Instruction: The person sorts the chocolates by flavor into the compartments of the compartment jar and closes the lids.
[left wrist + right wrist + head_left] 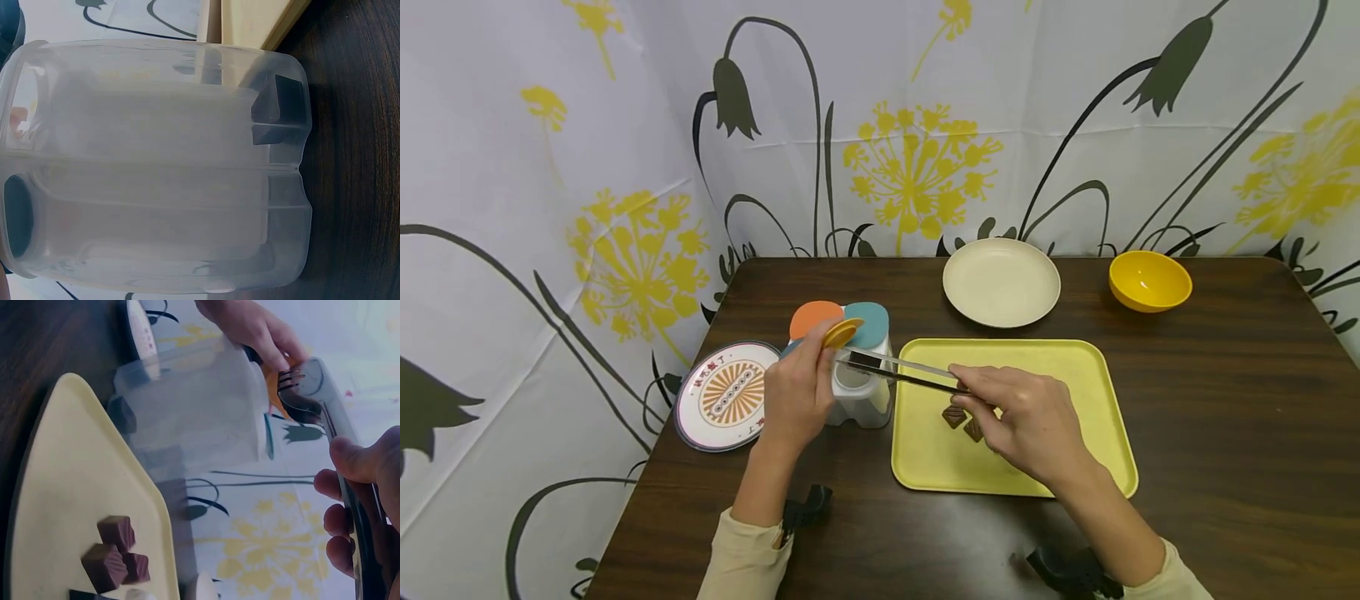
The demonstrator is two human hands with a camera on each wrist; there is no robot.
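Steel tongs (902, 372), pinched in the right hand (1026, 421), reach toward 9 o'clock over the clear box (859, 392), whose yellow lid (842, 332) the left hand (797, 392) grips open.

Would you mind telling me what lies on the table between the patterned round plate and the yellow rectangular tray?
In the head view, the clear plastic container with coloured flip lids stands between the patterned round plate and the yellow rectangular tray; the left hand holds it.
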